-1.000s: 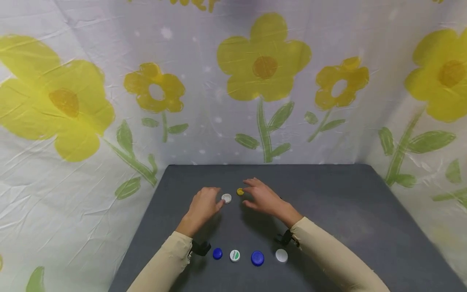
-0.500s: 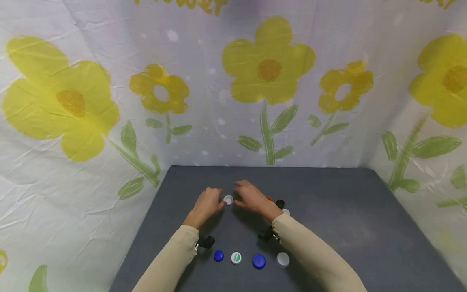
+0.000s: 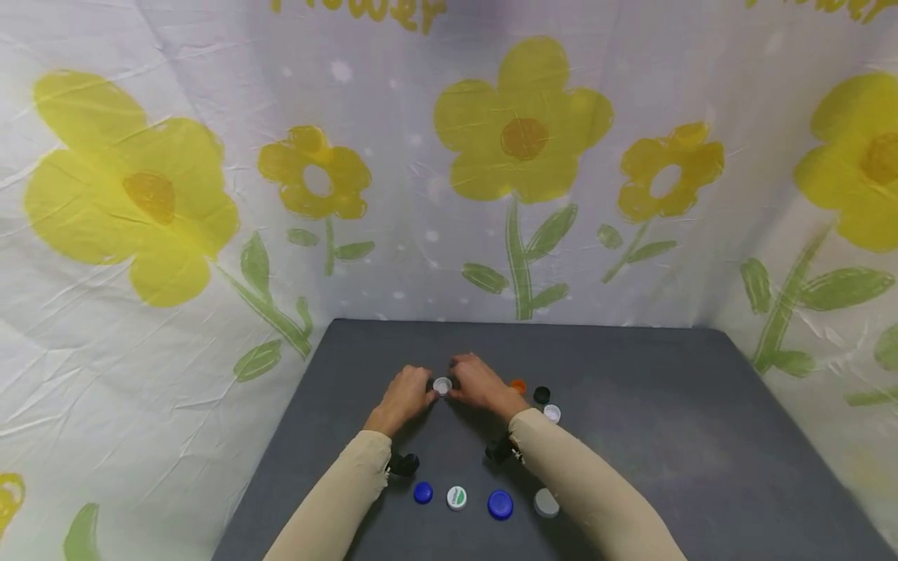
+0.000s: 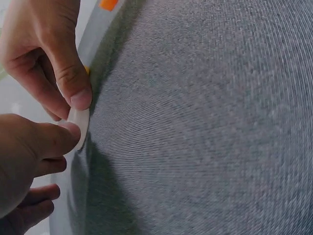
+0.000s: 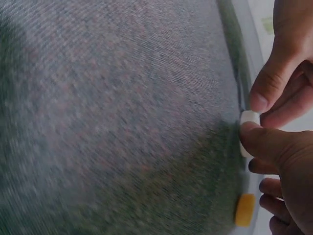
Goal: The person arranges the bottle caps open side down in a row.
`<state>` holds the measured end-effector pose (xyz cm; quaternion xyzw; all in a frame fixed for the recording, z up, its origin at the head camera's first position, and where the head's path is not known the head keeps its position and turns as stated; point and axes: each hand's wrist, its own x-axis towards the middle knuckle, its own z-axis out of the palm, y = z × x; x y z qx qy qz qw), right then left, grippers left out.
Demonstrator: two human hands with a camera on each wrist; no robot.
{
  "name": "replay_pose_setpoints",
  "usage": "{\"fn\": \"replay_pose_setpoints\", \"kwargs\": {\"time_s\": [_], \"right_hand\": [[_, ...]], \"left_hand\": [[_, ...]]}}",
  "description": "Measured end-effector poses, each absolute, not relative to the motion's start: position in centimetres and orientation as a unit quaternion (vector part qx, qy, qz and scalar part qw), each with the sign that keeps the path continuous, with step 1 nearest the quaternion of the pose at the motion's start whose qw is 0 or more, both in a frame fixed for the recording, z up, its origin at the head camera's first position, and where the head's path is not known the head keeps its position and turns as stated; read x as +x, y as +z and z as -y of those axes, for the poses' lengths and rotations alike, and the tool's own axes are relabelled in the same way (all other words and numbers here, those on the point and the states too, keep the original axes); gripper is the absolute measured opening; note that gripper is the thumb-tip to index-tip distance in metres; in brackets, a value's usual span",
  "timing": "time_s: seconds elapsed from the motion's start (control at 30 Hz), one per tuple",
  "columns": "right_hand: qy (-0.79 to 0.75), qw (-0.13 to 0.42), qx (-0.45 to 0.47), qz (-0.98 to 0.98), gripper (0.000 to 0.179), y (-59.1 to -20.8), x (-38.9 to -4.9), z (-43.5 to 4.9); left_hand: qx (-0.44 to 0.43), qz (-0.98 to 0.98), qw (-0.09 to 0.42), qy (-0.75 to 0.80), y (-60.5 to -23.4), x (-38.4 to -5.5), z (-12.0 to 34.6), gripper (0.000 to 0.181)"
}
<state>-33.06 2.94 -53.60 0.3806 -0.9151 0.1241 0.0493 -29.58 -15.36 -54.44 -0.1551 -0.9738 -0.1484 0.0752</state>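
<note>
Nine round caps lie on the dark grey tabletop [image 3: 701, 436]: four white or pale, two blue, one orange, one black and one yellow. One of them, a shallow white cap [image 3: 443, 386], sits between the two hands toward the far side, hollow face up, its pale rim thin and smooth seen edge-on. The left hand [image 3: 407, 396] holds it from nine o'clock and the right hand [image 3: 484, 386] from three, the fingers of each drawn narrow in a pinch, both thumbs on the near rim; the fingertips behind it are partly hidden.

Clock directions from that cap: the orange cap [image 3: 518, 386] and black cap [image 3: 542, 395] are at three o'clock, with the open white cap [image 3: 552, 413] just past three. The yellow cap [image 5: 244, 210] shows beside the right hand in the right wrist view. Nearer the wearer run four more: the small blue cap [image 3: 423, 492] and green-marked cap [image 3: 457, 499] near six o'clock, the larger blue cap [image 3: 501, 505] at five, and the plain pale cap [image 3: 546, 503] between four and five, next to the right sleeve [image 3: 585, 467].
</note>
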Motion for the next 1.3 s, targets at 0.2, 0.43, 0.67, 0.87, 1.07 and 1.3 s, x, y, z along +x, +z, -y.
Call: {"fn": "replay_pose_setpoints", "kwargs": {"time_s": [0.2, 0.43, 0.67, 0.87, 1.07, 1.3], "right_hand": [[0.139, 0.042, 0.370, 0.918, 0.017, -54.1, -32.9, -2.8], [0.164, 0.046, 0.369, 0.914, 0.019, -53.0, -32.3, -3.2], [0.209, 0.039, 0.355, 0.910, 0.023, -51.2, -30.9, -4.1], [0.217, 0.061, 0.363, 0.904, 0.025, -50.5, -29.1, -5.1], [0.226, 0.093, 0.369, 0.897, 0.027, -49.9, -27.0, -6.2], [0.277, 0.086, 0.341, 0.894, 0.027, -48.2, -25.1, -7.7]], "left_hand": [[-0.160, 0.969, 0.076, -0.171, -55.0, -29.7, 15.3, 0.012], [-0.172, 0.964, 0.099, -0.178, -54.5, -29.6, 15.4, 0.014], [-0.187, 0.958, 0.123, -0.180, -52.7, -28.8, 15.2, 0.019], [-0.202, 0.953, 0.133, -0.180, -51.3, -27.3, 14.7, 0.020], [-0.226, 0.949, 0.130, -0.178, -50.2, -25.3, 14.4, 0.022], [-0.272, 0.927, 0.159, -0.206, -48.4, -23.4, 14.5, 0.030]]}}
